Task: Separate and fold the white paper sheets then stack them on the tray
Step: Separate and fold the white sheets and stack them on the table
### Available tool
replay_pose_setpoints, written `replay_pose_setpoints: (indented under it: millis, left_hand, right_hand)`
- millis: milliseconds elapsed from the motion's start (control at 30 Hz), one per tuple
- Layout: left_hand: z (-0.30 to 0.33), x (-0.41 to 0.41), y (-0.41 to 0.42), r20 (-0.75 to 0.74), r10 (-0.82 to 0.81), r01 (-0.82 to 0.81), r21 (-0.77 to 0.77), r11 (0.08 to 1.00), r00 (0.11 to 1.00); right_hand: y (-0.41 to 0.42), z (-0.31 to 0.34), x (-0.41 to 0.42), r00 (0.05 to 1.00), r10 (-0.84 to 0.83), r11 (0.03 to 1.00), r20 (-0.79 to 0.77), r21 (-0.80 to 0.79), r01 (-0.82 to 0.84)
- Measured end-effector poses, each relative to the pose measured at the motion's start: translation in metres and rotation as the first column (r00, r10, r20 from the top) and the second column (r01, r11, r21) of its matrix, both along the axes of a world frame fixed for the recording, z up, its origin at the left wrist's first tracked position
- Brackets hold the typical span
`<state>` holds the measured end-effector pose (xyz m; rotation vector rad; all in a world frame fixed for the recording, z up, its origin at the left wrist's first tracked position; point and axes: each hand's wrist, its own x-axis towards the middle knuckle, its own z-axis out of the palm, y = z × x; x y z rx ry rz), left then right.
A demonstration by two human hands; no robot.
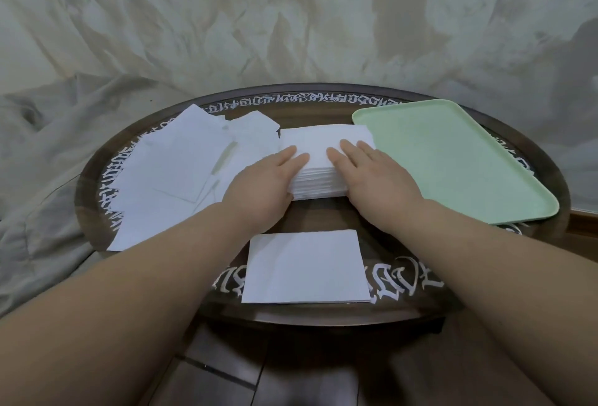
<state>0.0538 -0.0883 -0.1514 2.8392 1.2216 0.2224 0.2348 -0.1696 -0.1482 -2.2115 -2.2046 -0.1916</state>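
Note:
A thick stack of white paper sheets (318, 146) sits at the middle of the round table. My left hand (262, 189) lies on the stack's left side with straight fingers on top. My right hand (375, 176) lies on its right side, fingers flat on the top sheet. A single folded white sheet (305, 268) rests flat near the table's front edge, between my forearms. A pale green tray (453, 159) stands at the right of the table with nothing on it.
Several loose white sheets (174, 169) are spread in a fan over the table's left side. The dark round table (323, 312) has white script around its rim. Crumpled pale cloth (48, 153) surrounds it at the left and back.

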Motion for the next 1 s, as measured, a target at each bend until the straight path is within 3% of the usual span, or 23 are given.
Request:
replay_pose_setpoints:
  millis: [133, 267, 333, 400, 467, 600, 700, 800, 900, 1000]
  left_hand:
    - [0.004, -0.011, -0.013, 0.102, 0.004, -0.004, -0.006, 1.0, 0.995]
    - [0.008, -0.041, -0.042, 0.162, -0.101, 0.088, 0.085, 0.992, 0.982]
    - [0.008, -0.055, -0.057, 0.084, -0.134, 0.132, 0.022, 0.991, 0.987]
    - [0.006, -0.065, -0.068, -0.067, -0.128, 0.118, -0.142, 0.983, 0.989]
    - [0.005, -0.072, -0.072, -0.18, -0.105, 0.059, -0.242, 0.968, 0.978]
    - [0.005, -0.075, -0.073, -0.246, -0.07, -0.005, -0.292, 0.956, 0.967]
    - [0.004, -0.072, -0.071, -0.28, -0.075, 0.003, -0.247, 0.969, 0.957]
    - [0.003, -0.073, -0.071, -0.256, -0.118, 0.056, -0.237, 0.97, 0.959]
    - [0.004, -0.076, -0.073, -0.319, -0.142, 0.052, -0.277, 0.96, 0.937]
    - [0.01, -0.073, -0.072, -0.393, -0.118, 0.022, -0.24, 0.97, 0.912]
  right_hand:
    - [-0.009, 0.001, 0.0, 1.0, -0.005, 0.996, -0.01, 0.089, 0.006]
    - [-0.042, -0.002, -0.015, 0.971, 0.221, 0.907, -0.095, 0.386, -0.169]
    - [-0.06, 0.0, -0.028, 0.956, 0.223, 0.962, -0.189, 0.2, -0.185]
    - [-0.071, -0.005, -0.034, 0.973, 0.166, 0.981, -0.159, -0.071, -0.179]
    - [-0.078, -0.007, -0.036, 0.976, 0.173, 0.966, -0.134, -0.17, -0.194]
    - [-0.077, -0.006, -0.035, 0.992, 0.118, 0.938, -0.053, -0.323, -0.128]
    - [-0.073, -0.003, -0.036, 0.997, 0.07, 0.939, -0.033, -0.334, -0.077]
    - [-0.076, 0.001, -0.039, 0.99, 0.129, 0.958, -0.049, -0.25, -0.137]
    - [-0.08, 0.002, -0.042, 0.97, 0.232, 0.915, -0.076, -0.321, -0.244]
    - [-0.074, 0.001, -0.04, 0.975, 0.215, 0.907, -0.051, -0.36, -0.219]
